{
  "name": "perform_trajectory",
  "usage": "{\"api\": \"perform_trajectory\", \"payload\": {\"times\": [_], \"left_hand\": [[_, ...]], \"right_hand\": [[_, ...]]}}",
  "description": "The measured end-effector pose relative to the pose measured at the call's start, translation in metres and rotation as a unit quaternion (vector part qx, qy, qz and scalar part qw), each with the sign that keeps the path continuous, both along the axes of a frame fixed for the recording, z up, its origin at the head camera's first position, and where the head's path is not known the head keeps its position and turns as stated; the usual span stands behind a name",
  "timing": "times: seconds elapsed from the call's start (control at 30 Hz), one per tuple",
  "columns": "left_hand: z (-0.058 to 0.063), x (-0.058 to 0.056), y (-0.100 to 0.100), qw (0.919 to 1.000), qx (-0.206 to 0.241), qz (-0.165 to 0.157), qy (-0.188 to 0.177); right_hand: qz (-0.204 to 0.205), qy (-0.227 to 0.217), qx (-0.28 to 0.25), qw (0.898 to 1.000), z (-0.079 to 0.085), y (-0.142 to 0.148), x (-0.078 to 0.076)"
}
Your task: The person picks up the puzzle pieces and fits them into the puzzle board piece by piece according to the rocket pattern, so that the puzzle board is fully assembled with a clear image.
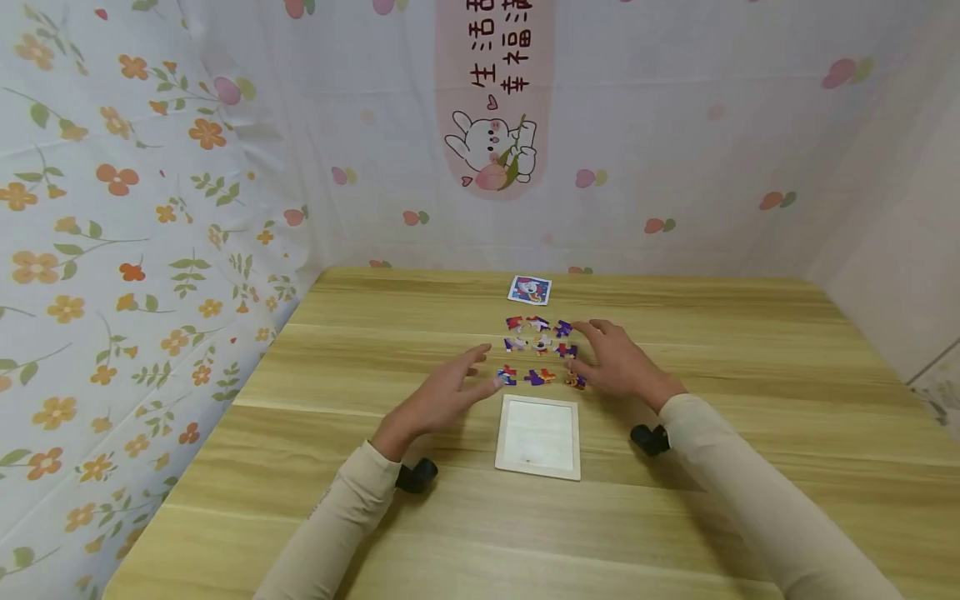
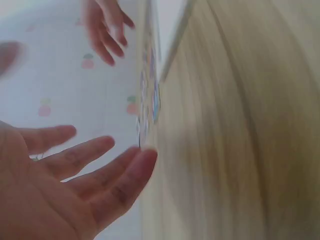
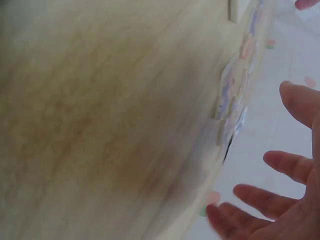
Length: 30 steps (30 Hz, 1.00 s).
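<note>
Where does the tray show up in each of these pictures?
Head: the tray lies below centre, slightly right.
Left wrist: the tray is cut off at the top, just right of middle.
Right wrist: only a corner of the tray, top edge, right of middle.
Shared landmark: the puzzle pieces.

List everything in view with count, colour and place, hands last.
Jigsaw pieces: nine, mainly purple, red, white and orange, loose in three rows on the tabletop
Tray: one, pale, on the tabletop, nearer the person than the pieces
Picture card: one, multicoloured with white border, beyond the pieces
Tabletop: one, yellow-brown wood grain, below everything
Patterned cloth: sheet count unclear, mostly white, behind and left
Wrist devices: two, black, at the wrists
Sleeves: two, beige, on the forearms
Left hand: one, bare, left of the pieces
Right hand: one, bare, at their right
</note>
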<state>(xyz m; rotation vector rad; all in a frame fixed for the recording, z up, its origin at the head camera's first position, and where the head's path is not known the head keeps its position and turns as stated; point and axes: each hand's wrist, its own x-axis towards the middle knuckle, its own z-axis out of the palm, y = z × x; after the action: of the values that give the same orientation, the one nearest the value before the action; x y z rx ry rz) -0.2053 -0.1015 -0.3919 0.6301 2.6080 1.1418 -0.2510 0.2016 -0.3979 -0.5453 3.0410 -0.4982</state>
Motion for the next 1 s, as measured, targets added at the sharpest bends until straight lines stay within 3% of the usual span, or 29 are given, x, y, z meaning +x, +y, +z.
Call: {"api": "perform_trajectory", "payload": {"times": [0.17,0.3,0.47,0.77,1.0], "left_hand": [[-0.003,0.003,0.001,0.9929,0.083,-0.022,-0.081],[-0.006,0.005,0.003,0.9860,0.116,-0.025,-0.117],[-0.011,0.005,0.005,0.9830,0.121,-0.013,-0.138],[-0.012,0.004,-0.001,0.9752,0.111,-0.035,-0.188],[-0.013,0.011,0.001,0.9738,0.101,-0.017,-0.203]], "right_hand": [[0.019,0.003,-0.017,1.000,-0.005,-0.002,-0.010],[0.023,-0.003,-0.015,1.000,-0.005,-0.003,-0.017],[0.025,-0.016,-0.027,0.999,-0.003,-0.009,-0.023],[0.022,-0.030,-0.054,0.998,0.002,-0.018,-0.038],[0.023,-0.042,-0.052,0.998,0.011,-0.032,-0.050]]}}
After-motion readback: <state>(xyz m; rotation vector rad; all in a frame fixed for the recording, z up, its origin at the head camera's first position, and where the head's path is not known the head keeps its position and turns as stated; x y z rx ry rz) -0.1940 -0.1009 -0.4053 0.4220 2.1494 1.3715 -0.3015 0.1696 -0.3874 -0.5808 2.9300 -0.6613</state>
